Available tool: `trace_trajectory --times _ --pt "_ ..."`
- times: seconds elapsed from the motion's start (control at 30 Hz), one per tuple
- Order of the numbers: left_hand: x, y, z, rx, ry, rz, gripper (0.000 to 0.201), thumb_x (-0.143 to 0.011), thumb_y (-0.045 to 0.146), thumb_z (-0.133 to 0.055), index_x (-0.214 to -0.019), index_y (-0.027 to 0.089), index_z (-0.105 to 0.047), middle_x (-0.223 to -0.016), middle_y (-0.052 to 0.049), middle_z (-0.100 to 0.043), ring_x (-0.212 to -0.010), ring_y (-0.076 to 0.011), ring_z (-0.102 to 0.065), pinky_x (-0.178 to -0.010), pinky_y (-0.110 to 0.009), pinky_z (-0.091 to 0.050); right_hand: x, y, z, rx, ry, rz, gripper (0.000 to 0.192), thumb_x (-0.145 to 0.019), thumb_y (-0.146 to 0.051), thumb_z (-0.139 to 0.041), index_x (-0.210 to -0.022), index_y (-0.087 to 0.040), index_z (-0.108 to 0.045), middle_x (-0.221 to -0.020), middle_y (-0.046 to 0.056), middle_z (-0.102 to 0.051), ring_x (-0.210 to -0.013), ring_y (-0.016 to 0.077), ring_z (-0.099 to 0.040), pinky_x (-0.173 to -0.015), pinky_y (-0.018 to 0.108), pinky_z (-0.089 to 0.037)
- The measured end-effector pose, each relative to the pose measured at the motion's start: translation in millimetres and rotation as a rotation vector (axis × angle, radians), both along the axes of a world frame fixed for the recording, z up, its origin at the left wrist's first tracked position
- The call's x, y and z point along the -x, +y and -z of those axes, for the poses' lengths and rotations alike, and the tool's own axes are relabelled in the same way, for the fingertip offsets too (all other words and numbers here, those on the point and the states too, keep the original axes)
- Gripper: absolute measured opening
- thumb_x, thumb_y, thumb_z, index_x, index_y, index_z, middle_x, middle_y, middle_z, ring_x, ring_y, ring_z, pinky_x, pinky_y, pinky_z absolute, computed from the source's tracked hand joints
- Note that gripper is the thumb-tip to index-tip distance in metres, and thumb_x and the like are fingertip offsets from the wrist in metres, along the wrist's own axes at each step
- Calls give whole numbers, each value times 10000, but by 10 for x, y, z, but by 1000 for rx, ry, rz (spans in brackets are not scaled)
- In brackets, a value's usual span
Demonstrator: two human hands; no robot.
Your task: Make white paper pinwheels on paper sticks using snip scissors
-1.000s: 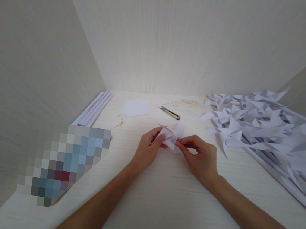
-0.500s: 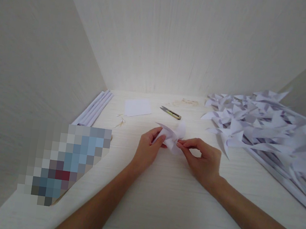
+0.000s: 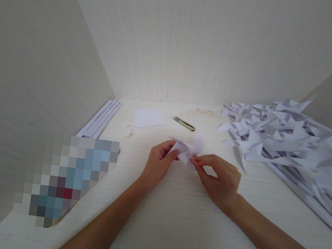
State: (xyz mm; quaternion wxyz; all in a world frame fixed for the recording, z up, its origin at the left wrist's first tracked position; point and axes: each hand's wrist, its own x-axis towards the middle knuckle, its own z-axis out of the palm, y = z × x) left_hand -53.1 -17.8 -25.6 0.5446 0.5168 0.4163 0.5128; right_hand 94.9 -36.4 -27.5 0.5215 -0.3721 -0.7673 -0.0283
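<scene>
A small folded white paper piece [image 3: 187, 148], shaped like a pinwheel head, sits between both hands just above the pale table [image 3: 177, 224]. My left hand [image 3: 158, 162] grips its left side with thumb and fingers. My right hand [image 3: 219, 177] pinches its lower right part with thumb and forefinger. The paper's blades stick up behind my fingers; its underside is hidden.
A large heap of white paper pinwheels on paper sticks [image 3: 291, 145] fills the right side. Rolled paper sticks [image 3: 101, 118] lie along the left wall. A white paper square [image 3: 148, 117], small snips [image 3: 183, 122] and thread scraps [image 3: 200, 111] lie at the back. A blurred patch [image 3: 65, 180] covers the left.
My right hand has slid slightly down and right while keeping its pinch, and the paper's blades have tipped a little. The left hand has hardly moved.
</scene>
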Motion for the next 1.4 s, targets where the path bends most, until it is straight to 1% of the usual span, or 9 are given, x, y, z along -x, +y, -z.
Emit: trace_trajectory --times 0.37,0.53,0.7,1.1,1.23,1.4 --pt "22 -2 -15 -38 50 39 143 -692 191 -539 -782 138 -637 -772 -18 -646 -706 -108 -557 -667 -213 -442 9 5 4 -5 -27 92 165 -721 -120 -564 -588 -201 -511 -565 4 -644 -534 130 -616 -467 216 -465" --pt "26 -3 -4 -59 77 66 164 -697 189 -533 -812 144 -641 -792 -12 -656 -706 -106 -562 -662 -206 -438 14 9 6 1 -23 111 172 -725 -132 -562 -577 -203 -508 -558 -6 -640 -535 124 -615 -468 209 -459" --pt "35 -1 11 -69 117 54 175 -702 201 -531 -828 153 -643 -803 -13 -660 -714 -114 -566 -668 -211 -435 14 8 3 14 -46 122 179 -728 -133 -555 -571 -204 -505 -548 -8 -631 -522 120 -606 -456 205 -445" --pt "33 -3 61 -133 156 28 203 -708 228 -534 -867 157 -638 -899 -34 -656 -827 -152 -577 -768 -261 -439 6 13 24 50 -101 156 173 -733 -138 -530 -572 -197 -509 -537 -12 -619 -485 103 -576 -442 197 -417" --pt "28 -9 59 -136 164 3 212 -696 203 -538 -878 154 -636 -907 -43 -657 -836 -160 -580 -783 -275 -437 6 18 34 57 -110 158 171 -726 -132 -532 -569 -194 -510 -531 -12 -614 -472 102 -567 -438 198 -411" --pt "19 -14 42 -108 140 9 224 -679 197 -548 -878 146 -637 -888 -51 -664 -815 -163 -591 -768 -286 -449 3 15 43 60 -120 178 177 -729 -146 -527 -561 -196 -513 -527 -15 -611 -463 100 -557 -435 199 -402"
